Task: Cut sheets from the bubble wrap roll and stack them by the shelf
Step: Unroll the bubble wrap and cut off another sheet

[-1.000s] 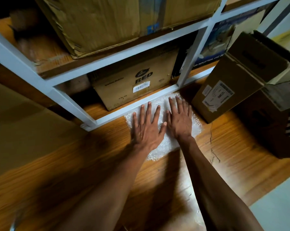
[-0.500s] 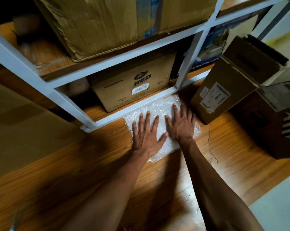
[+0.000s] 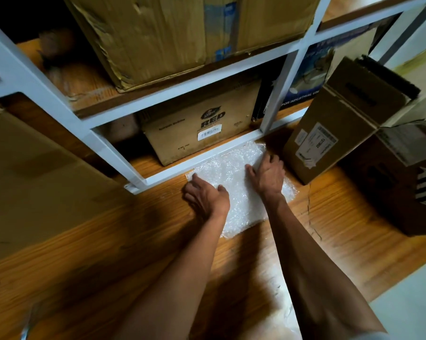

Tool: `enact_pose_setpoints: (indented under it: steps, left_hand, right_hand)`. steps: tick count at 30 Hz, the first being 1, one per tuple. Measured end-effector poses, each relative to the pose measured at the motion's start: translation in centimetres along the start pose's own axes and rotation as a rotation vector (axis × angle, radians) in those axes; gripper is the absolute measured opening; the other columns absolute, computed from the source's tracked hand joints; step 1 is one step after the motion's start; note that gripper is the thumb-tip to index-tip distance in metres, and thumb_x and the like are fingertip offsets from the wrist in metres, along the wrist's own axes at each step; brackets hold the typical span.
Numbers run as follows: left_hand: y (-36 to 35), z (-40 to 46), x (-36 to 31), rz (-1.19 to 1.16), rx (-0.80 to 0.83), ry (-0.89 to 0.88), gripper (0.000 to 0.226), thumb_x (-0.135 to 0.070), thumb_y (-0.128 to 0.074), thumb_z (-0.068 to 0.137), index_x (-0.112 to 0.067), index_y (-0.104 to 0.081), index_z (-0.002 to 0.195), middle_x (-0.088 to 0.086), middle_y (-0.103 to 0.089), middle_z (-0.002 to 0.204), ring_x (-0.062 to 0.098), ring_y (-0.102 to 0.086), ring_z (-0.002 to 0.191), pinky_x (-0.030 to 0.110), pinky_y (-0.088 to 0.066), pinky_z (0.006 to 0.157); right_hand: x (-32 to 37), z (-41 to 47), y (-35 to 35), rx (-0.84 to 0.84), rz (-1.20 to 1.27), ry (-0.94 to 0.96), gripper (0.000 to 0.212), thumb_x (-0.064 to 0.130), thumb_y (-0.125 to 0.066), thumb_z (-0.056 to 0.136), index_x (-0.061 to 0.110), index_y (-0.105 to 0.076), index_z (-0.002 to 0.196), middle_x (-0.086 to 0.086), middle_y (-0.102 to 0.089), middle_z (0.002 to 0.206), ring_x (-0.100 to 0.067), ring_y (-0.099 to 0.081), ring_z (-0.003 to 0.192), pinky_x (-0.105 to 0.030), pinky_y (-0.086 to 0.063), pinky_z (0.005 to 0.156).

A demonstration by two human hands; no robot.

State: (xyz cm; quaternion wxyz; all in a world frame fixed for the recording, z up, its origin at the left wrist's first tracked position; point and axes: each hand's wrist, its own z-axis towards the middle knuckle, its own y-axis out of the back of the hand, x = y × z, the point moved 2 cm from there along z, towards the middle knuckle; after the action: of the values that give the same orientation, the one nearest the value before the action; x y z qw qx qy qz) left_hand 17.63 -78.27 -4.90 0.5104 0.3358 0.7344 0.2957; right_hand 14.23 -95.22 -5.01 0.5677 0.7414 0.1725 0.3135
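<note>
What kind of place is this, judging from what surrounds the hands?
Probably a storeroom or a packing area. A white metal shelf holds worn cardboard boxes, more boxes stand on the wood-patterned floor, and bubble wrap sheets lie on the floor at the foot of the shelf.

Your floor is wood-grain board, with a crack running near its right side. The bubble wrap stack lies flat on it, far edge against the bottom rail of the white shelf. Just right of the stack a labelled carton rests tilted on the floor, a dark box beside it. On the shelf's lowest board stands a "RED" carton; on the board above, a large worn carton.
</note>
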Motion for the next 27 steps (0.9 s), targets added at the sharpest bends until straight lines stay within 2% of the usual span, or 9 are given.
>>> enact_pose_setpoints:
  steps: [4, 7, 12, 15, 18, 20, 23, 25, 27]
  left_hand:
    - [-0.1, 0.1, -0.1, -0.02, -0.051, 0.03, 0.093, -0.045, -0.081, 0.079, -0.02, -0.026, 0.151, 0.016, -0.029, 0.148, 0.037, -0.031, 0.132, 0.046, -0.04, 0.107]
    - [-0.2, 0.0, -0.1, -0.027, -0.085, 0.051, 0.095, -0.052, -0.078, 0.082, -0.016, -0.028, 0.154, 0.016, -0.028, 0.151, 0.038, -0.031, 0.133, 0.046, -0.036, 0.107]
    - [0.3, 0.8, -0.6, -0.1, -0.062, 0.081, 0.078, -0.038, -0.075, 0.089, -0.008, -0.036, 0.149, 0.021, -0.036, 0.15, 0.039, -0.033, 0.137, 0.045, -0.037, 0.109]
    - [0.3, 1.5, -0.4, -0.233, -0.044, 0.1, 0.068, -0.027, -0.076, 0.09, -0.004, -0.043, 0.146, 0.019, -0.046, 0.149, 0.038, -0.044, 0.137, 0.045, -0.041, 0.111]
    - [0.7, 2.3, -0.1, -0.4, -0.024, 0.133, 0.054, -0.017, -0.077, 0.089, -0.004, -0.051, 0.135, 0.019, -0.06, 0.138, 0.038, -0.061, 0.125, 0.042, -0.055, 0.098]
    - [1.1, 2.4, 0.0, -0.46, -0.005, 0.156, 0.056, -0.016, -0.079, 0.089, -0.005, -0.052, 0.137, 0.018, -0.062, 0.136, 0.037, -0.063, 0.122, 0.039, -0.057, 0.093]
    - [1.2, 2.6, 0.6, -0.431, -0.006, 0.123, 0.061, -0.021, -0.08, 0.088, -0.009, -0.05, 0.14, 0.018, -0.06, 0.139, 0.039, -0.061, 0.125, 0.043, -0.058, 0.095]
    - [1.3, 2.4, 0.3, -0.397, -0.004, 0.074, 0.062, -0.018, -0.078, 0.09, -0.005, -0.048, 0.143, 0.018, -0.058, 0.142, 0.037, -0.059, 0.128, 0.033, -0.053, 0.096]
    - [1.2, 2.3, 0.0, -0.349, -0.002, 0.024, 0.071, -0.019, -0.078, 0.089, -0.004, -0.042, 0.148, 0.018, -0.053, 0.147, 0.037, -0.054, 0.134, 0.034, -0.048, 0.103]
  right_hand:
    - [0.0, 0.4, 0.4, 0.033, 0.036, -0.035, 0.08, 0.062, -0.059, 0.097, 0.01, -0.038, 0.154, -0.021, -0.036, 0.154, -0.043, -0.038, 0.135, -0.051, -0.035, 0.112]
    - [0.3, 0.4, 0.4, 0.034, 0.024, -0.032, 0.08, 0.066, -0.05, 0.1, 0.01, -0.035, 0.156, -0.02, -0.034, 0.156, -0.043, -0.038, 0.136, -0.051, -0.035, 0.112]
    - [0.4, 1.2, 0.7, 0.045, -0.008, -0.015, 0.066, 0.057, -0.043, 0.106, 0.008, -0.043, 0.15, -0.02, -0.041, 0.15, -0.041, -0.042, 0.131, -0.051, -0.037, 0.11]
    - [0.2, 1.8, 0.6, 0.063, 0.068, -0.028, 0.055, 0.049, -0.045, 0.108, 0.008, -0.051, 0.144, -0.02, -0.047, 0.146, -0.041, -0.043, 0.131, -0.05, -0.036, 0.109]
    - [0.2, 2.3, 0.4, 0.083, 0.12, -0.046, 0.049, 0.046, -0.047, 0.109, 0.007, -0.058, 0.137, -0.021, -0.051, 0.143, -0.042, -0.045, 0.131, -0.049, -0.037, 0.108]
    - [0.0, 2.5, 0.4, 0.087, 0.199, -0.047, 0.045, 0.045, -0.051, 0.108, 0.007, -0.061, 0.13, -0.023, -0.059, 0.134, -0.042, -0.053, 0.126, -0.047, -0.042, 0.103]
    - [-0.2, 2.4, 0.5, 0.1, 0.336, -0.037, 0.04, 0.042, -0.055, 0.107, 0.007, -0.059, 0.127, -0.024, -0.066, 0.121, -0.041, -0.064, 0.113, -0.04, -0.049, 0.09]
    - [-0.4, 2.3, 0.6, 0.093, 0.304, -0.036, 0.041, 0.044, -0.052, 0.108, 0.008, -0.057, 0.127, -0.025, -0.065, 0.12, -0.042, -0.065, 0.111, -0.04, -0.049, 0.087]
    - [-0.1, 2.0, 0.9, 0.064, 0.242, -0.041, 0.044, 0.049, -0.047, 0.108, 0.011, -0.051, 0.128, -0.023, -0.064, 0.12, -0.043, -0.064, 0.109, -0.043, -0.049, 0.087]
